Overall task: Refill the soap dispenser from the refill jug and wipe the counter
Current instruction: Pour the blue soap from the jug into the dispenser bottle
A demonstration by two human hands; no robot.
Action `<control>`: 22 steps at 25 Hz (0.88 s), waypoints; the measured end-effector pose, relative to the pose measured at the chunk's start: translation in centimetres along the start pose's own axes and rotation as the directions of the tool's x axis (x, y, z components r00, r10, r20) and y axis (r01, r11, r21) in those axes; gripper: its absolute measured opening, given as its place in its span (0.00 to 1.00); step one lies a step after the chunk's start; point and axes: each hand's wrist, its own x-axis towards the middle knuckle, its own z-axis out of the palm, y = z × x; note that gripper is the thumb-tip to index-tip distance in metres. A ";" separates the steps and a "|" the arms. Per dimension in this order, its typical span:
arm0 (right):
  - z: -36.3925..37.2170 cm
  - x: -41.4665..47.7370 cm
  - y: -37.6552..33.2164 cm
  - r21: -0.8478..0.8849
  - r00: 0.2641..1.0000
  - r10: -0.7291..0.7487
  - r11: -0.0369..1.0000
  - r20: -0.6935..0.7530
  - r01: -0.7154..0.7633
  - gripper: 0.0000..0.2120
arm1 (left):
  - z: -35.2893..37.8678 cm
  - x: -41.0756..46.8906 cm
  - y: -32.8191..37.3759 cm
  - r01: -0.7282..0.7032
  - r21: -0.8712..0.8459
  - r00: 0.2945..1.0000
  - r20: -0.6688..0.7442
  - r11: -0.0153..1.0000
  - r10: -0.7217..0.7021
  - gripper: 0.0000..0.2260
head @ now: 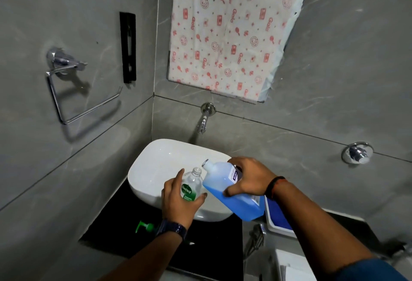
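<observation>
Tilting refill jug (225, 188) (neck up-left) beside soap dispenser (191, 183)

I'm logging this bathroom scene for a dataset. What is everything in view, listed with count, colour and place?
soap dispenser bottle: 1, clear, green label, uncapped, over the basin
refill jug: 1, blue liquid, tilted toward the bottle
pump top: 1, green, on the counter
basin: 1, white
counter: 1, black
tap: 1, chrome, wall above basin
towel ring: 1, chrome, side wall
patterned sheet: 1, white and red, back wall
left hand: holds bottle
right hand: holds jug
</observation>
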 end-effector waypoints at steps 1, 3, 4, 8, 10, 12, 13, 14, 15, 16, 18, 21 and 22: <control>-0.2 -0.1 0.1 -0.020 1.000 0.001 1.000 0.014 -0.001 0.26 | 0.1 -0.1 0.1 -0.005 0.003 1.000 0.003 1.000 0.005 0.42; -0.7 -0.1 0.1 -0.055 0.999 0.001 0.999 0.035 0.001 0.27 | 0.2 0.0 0.4 -0.008 -0.004 1.000 0.011 1.000 0.008 0.42; -0.9 -0.1 0.0 -0.070 0.999 0.002 0.998 0.044 0.001 0.28 | 0.3 0.1 0.7 -0.006 -0.007 1.000 0.017 1.000 0.006 0.42; -1.6 -0.2 -0.3 -0.118 0.997 -0.006 0.993 0.071 0.015 0.30 | 0.4 0.1 1.4 -0.014 -0.023 1.000 0.019 1.000 0.015 0.41; -1.9 -0.3 -0.3 -0.134 0.996 -0.009 0.991 0.087 0.021 0.29 | 0.4 0.0 1.6 -0.016 -0.022 1.000 0.020 1.000 0.017 0.41; -2.2 -0.4 -0.5 -0.155 0.995 -0.007 0.988 0.100 0.022 0.28 | 0.4 -0.1 1.7 -0.019 -0.015 1.000 0.020 1.000 0.020 0.41; -2.4 -0.4 -0.5 -0.166 0.994 -0.003 0.986 0.105 0.021 0.28 | 0.4 -0.2 1.7 -0.024 -0.012 1.000 0.017 1.000 0.024 0.41; -2.6 -0.5 -0.6 -0.178 0.994 0.000 0.984 0.110 0.020 0.28 | 0.4 -0.2 1.7 -0.027 -0.012 1.000 0.013 1.000 0.027 0.41; -2.8 -0.5 -0.7 -0.190 0.993 0.000 0.981 0.115 0.022 0.29 | 0.5 -0.3 1.8 -0.029 -0.013 1.000 0.010 0.999 0.029 0.41; -2.9 -0.5 -0.8 -0.201 0.993 -0.001 0.979 0.122 0.025 0.28 | 0.5 -0.4 1.8 -0.030 -0.016 1.000 0.007 0.999 0.030 0.41; -3.3 -0.6 -1.0 -0.214 0.990 -0.002 0.976 0.141 0.032 0.28 | 0.6 -0.5 1.9 -0.028 -0.026 1.000 0.006 0.999 0.028 0.41; -3.8 -0.7 -1.2 -0.237 0.987 -0.004 0.971 0.158 0.041 0.28 | 0.6 -0.6 2.0 -0.031 -0.031 0.999 0.015 0.999 0.032 0.41; -3.9 -0.8 -1.2 -0.246 0.987 -0.002 0.968 0.161 0.042 0.29 | 0.6 -0.7 2.0 -0.030 -0.029 0.999 0.019 0.999 0.031 0.41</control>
